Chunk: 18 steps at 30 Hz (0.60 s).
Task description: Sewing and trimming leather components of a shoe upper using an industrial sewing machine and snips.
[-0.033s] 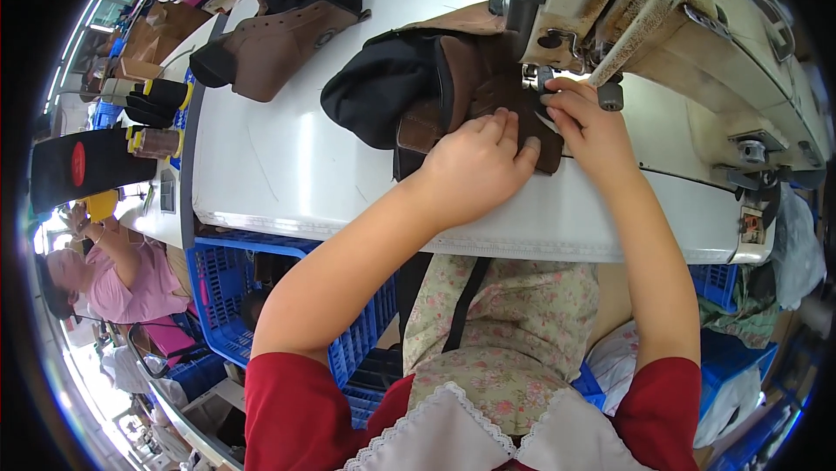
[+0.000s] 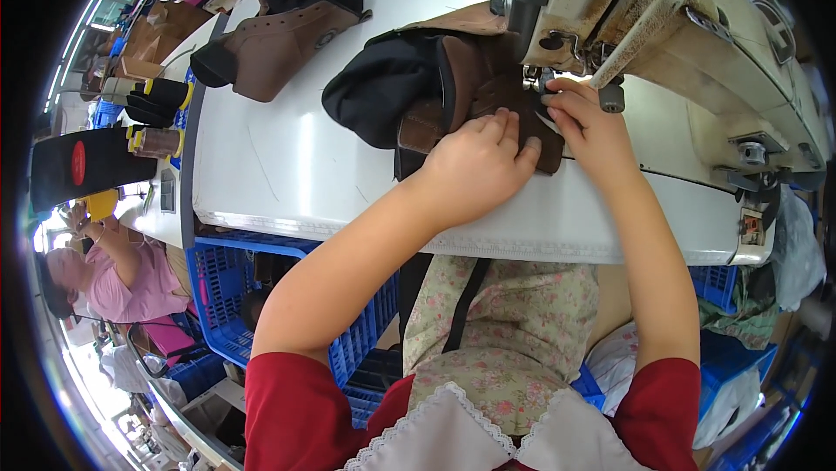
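A brown and black shoe upper (image 2: 475, 79) lies on the white sewing machine table, one side under the machine's head. My left hand (image 2: 479, 166) presses down on its brown leather, fingers bent and held together, with the thumb near the lower flap. My right hand (image 2: 592, 127) is at the needle area, thumb and fingers pinched together beside the presser foot (image 2: 533, 79) and the leather's right edge. What sits between those fingertips is too small to make out. The upper's black lining (image 2: 383, 92) bulges out to the left.
Another brown and black shoe upper (image 2: 279, 44) lies at the far left of the table (image 2: 296, 175). The sewing machine arm (image 2: 705, 62) spans the upper right. A blue basket (image 2: 226, 297) stands below the table's left edge. Farther left sits a person in pink (image 2: 131, 284).
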Available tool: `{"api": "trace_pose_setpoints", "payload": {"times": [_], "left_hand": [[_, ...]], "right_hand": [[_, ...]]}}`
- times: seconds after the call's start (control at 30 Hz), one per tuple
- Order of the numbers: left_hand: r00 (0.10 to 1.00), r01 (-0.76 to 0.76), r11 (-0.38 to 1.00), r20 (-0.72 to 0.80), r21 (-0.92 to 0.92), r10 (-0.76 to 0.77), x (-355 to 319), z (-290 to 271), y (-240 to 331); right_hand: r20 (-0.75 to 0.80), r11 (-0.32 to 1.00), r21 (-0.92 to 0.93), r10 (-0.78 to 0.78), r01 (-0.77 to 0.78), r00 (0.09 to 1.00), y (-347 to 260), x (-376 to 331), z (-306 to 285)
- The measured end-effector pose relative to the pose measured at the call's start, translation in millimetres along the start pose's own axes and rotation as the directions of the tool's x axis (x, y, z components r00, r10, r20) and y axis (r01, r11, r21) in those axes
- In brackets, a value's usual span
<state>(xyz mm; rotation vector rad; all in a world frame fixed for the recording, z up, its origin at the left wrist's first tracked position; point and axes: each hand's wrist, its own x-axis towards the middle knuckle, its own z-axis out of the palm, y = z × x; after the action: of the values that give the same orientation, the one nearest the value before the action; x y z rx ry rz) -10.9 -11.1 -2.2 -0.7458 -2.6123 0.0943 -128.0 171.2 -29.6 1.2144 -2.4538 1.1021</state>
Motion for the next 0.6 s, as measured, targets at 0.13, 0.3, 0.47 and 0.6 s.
{"api": "trace_pose_setpoints", "payload": {"times": [0.13,0.3,0.47,0.6], "left_hand": [[1.0,-0.008,1.0,-0.015,-0.015,0.008,1,2,-5],[1.0,-0.008,1.0,-0.017,-0.011,0.008,4,4,-11],[1.0,-0.018,1.0,-0.018,-0.026,0.018,4,5,-18],[1.0,-0.011,0.999,-0.016,-0.044,0.01,5,5,-20]], "right_hand": [[-0.005,1.0,-0.024,-0.008,0.007,1.0,2,3,1],[-0.032,0.997,-0.067,-0.027,0.025,0.999,6,5,4],[-0.03,0.997,-0.018,0.07,-0.071,0.997,6,6,7],[-0.077,0.999,-0.034,0.012,-0.014,0.997,1,7,5]]}}
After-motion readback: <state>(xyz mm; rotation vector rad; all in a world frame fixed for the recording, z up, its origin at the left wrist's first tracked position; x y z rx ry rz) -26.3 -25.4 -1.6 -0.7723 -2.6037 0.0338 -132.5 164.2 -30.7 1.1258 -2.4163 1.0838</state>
